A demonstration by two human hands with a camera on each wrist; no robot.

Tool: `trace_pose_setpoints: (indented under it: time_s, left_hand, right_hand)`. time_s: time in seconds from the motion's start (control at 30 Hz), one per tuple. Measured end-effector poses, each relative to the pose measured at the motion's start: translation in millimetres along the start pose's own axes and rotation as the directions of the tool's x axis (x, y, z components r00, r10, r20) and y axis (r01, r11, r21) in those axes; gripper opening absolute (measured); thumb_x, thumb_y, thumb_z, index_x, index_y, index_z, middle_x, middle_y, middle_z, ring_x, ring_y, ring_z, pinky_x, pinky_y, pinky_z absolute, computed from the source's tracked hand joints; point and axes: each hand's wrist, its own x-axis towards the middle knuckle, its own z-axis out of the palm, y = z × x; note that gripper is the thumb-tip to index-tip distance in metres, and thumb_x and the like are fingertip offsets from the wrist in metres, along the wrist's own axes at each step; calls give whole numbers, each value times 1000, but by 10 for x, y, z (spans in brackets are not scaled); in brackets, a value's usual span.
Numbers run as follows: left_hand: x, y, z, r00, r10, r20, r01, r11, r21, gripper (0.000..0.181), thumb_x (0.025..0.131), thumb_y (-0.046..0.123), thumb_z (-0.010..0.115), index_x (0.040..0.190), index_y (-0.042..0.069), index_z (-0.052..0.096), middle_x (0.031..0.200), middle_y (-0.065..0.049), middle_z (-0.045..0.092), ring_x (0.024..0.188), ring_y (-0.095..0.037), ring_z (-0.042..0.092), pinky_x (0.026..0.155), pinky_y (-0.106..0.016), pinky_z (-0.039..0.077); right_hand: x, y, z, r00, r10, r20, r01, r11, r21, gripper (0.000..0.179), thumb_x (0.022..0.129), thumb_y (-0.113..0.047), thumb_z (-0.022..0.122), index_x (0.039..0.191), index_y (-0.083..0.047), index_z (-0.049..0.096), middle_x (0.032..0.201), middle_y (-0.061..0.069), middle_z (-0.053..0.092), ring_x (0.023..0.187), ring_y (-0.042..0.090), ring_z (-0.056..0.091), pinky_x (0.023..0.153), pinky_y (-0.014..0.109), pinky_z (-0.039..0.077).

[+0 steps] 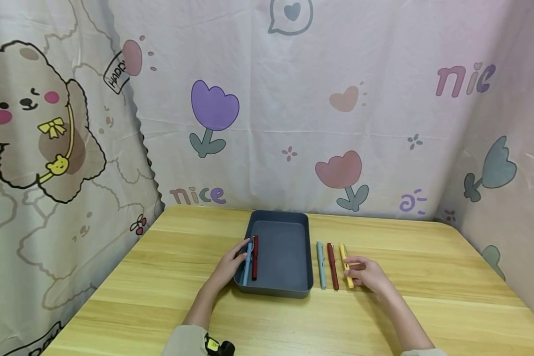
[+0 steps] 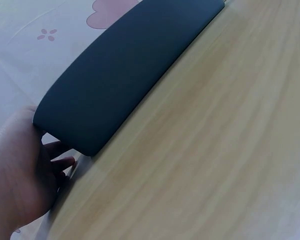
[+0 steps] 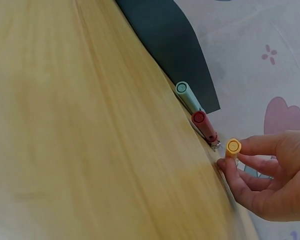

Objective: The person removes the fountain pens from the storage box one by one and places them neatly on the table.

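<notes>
A dark grey tray (image 1: 289, 257) stands on the table with a blue pen (image 1: 246, 264) and a dark red pen (image 1: 255, 257) lying along its left side. My left hand (image 1: 226, 265) grips the tray's left wall, some fingers over the rim beside the blue pen. The left wrist view shows that hand (image 2: 25, 170) around the wall's end. To the right of the tray, my right hand (image 1: 368, 273) pinches a yellow pen (image 3: 233, 147) between thumb and fingers. Left of it lie a light blue pen (image 1: 321, 267) and another red pen (image 1: 333, 267), roughly parallel.
The light wood table (image 1: 427, 277) carries the tray near its back edge. Behind it hangs a printed curtain (image 1: 267, 123), with further curtain panels on the left and right sides. A small black device (image 1: 220, 346) sits at the left sleeve.
</notes>
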Motion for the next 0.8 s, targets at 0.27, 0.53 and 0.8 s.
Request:
trace_pose_setpoints:
  time_s: [0.27, 0.53, 0.8]
  left_hand:
    - [5, -12, 6, 1000, -2, 3, 2, 1000, -3, 44, 97, 15, 46, 140, 13, 41, 143, -19, 31, 130, -39, 23, 101, -57, 20]
    - [8, -9, 3, 1000, -5, 5, 5, 1000, -5, 44, 97, 16, 47, 141, 15, 41, 143, -19, 30, 130, -39, 23, 101, -57, 21]
    - [-9, 15, -1, 1000, -3, 8, 3, 1000, -11, 44, 97, 14, 46, 141, 12, 40, 143, -19, 30, 131, -39, 23, 101, -56, 21]
  right_hand:
    - [-19, -30, -13, 1000, -13, 3, 13, 1000, -14, 37, 85, -1, 62, 119, 10, 52, 101, 19, 61, 90, 27, 60, 72, 36, 52]
    - [-19, -12, -26, 999, -41, 6, 41, 999, -30, 35, 85, 2, 59, 117, 12, 52, 100, 17, 59, 86, 24, 60, 72, 35, 51]
    - [-6, 13, -17, 1000, -27, -6, 27, 999, -23, 31, 85, 7, 57, 115, 12, 52, 92, 16, 58, 82, 23, 61, 68, 34, 52]
